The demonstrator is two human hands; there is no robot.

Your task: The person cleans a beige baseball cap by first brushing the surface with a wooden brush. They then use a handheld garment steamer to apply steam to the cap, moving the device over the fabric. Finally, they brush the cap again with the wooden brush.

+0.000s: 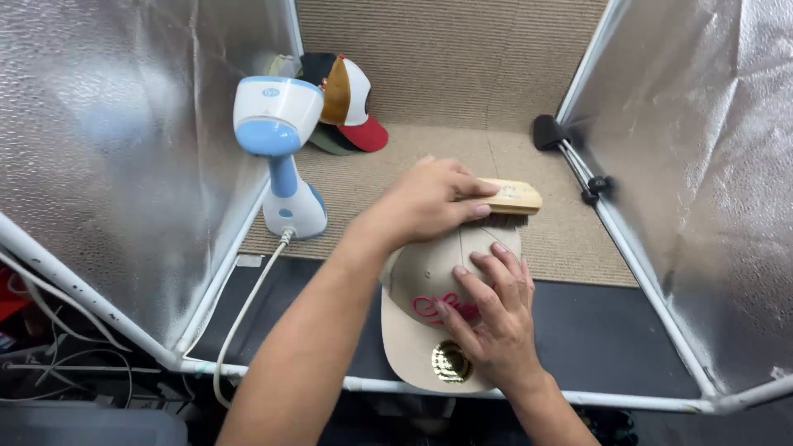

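Note:
A beige cap (413, 289) with pink embroidery on its front and a round gold sticker (450, 362) on its brim lies partly on the black surface, brim toward me. My right hand (491, 318) rests flat on the cap's front with fingers spread, holding it down. My left hand (429, 202) grips a wooden brush (514, 196), whose dark bristles touch the top of the cap's crown.
A white and blue handheld steamer (281, 157) stands at the left, its cord trailing toward me. Stacked caps (347, 99) lie in the back left corner. Silver reflective walls on a white pipe frame (413, 386) enclose the beige mat (570, 239). A black clamp (549, 132) sits at the right.

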